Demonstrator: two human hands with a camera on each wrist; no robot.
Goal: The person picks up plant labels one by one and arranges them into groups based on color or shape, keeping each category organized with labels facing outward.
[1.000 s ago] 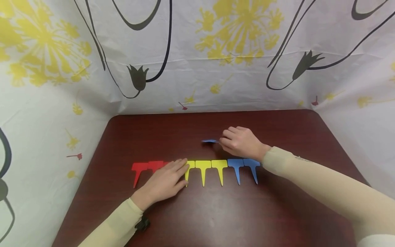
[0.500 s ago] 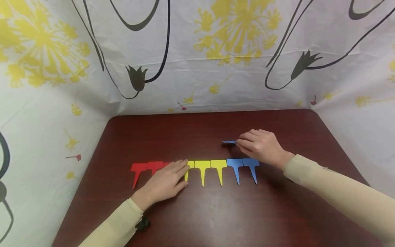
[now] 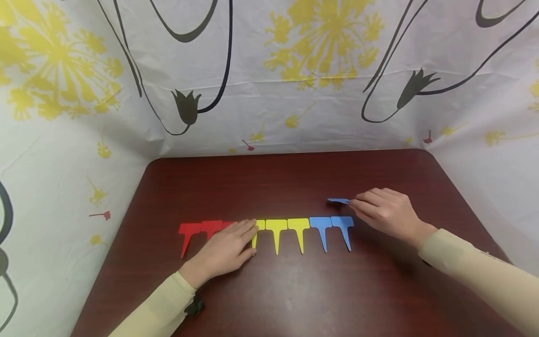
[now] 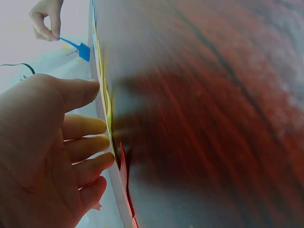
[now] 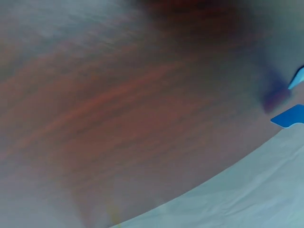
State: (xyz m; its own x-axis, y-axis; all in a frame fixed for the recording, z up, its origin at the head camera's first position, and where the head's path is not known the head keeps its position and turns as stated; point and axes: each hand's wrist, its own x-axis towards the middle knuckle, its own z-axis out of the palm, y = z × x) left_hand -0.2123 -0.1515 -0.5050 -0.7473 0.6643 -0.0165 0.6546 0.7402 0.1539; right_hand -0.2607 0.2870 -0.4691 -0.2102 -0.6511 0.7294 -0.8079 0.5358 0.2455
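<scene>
T-shaped plastic plant labels lie in a row across the table: red ones [image 3: 189, 228] at the left, yellow ones [image 3: 276, 225] in the middle, two blue ones [image 3: 321, 222] at the right. My left hand [image 3: 223, 250] rests with extended fingers over the place where red meets yellow, hiding part of the row. Beyond the row's right end, my right hand [image 3: 384, 211] pinches another blue plant label [image 3: 338, 201] by its stem, above the table. Its wide head points left. In the left wrist view this held label [image 4: 83, 51] hangs from the thumb and fingertips.
Beneath everything is a dark reddish-brown table [image 3: 286, 295] with rounded far corners. A white cloth [image 3: 269, 117] with yellow and grey flower prints encloses its back and sides. The right wrist view shows mostly tabletop, with blue label parts [image 5: 290, 116] at its right edge.
My right hand has moved right and a little nearer, carrying the blue plant label from behind the yellow ones to behind the row's right end. My left hand has stayed in place.
</scene>
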